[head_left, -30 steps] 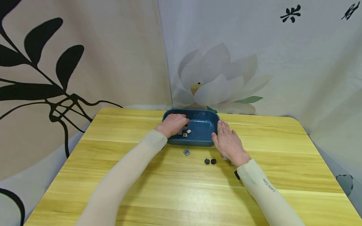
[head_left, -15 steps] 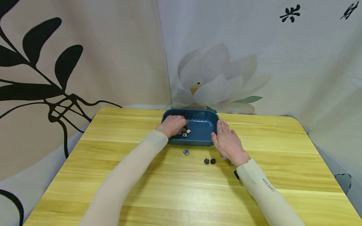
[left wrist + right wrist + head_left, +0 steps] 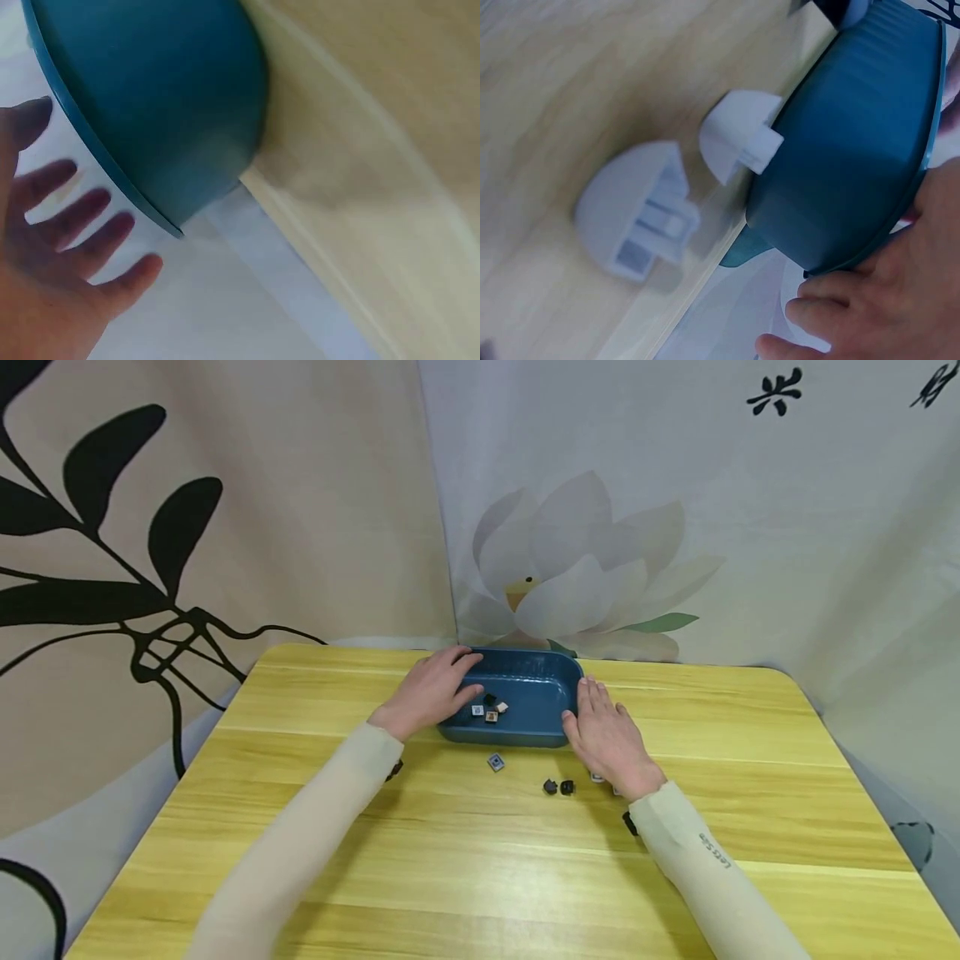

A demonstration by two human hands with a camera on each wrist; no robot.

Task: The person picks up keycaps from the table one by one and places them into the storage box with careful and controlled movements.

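My left hand [image 3: 429,689] spreads its fingers over the left rim of a dark blue rectangular tray [image 3: 542,695], holding nothing. From the left wrist view, those fingers [image 3: 101,244] are apart and just outside the tray's rim. On the opposite side, my right hand [image 3: 606,739] lies with straight fingers along the right rim, touching it. Inside the tray near the left are several small keycaps: a black one [image 3: 490,699], a pale square one [image 3: 477,711], a brown-topped one [image 3: 491,717] and a white one [image 3: 502,708].
In front of the tray on the wooden table [image 3: 465,860] lie a grey keycap [image 3: 496,762] and two black ones [image 3: 558,787]. Two whitish keycaps [image 3: 637,210] sit under my right wrist. A dark piece [image 3: 394,769] shows beside my left cuff. Printed curtain [image 3: 337,510] hangs behind.
My left hand has come up out of the tray and shifted left to its rim, fingers uncurled. Keycaps it covered now show. The right hand has stayed in place.
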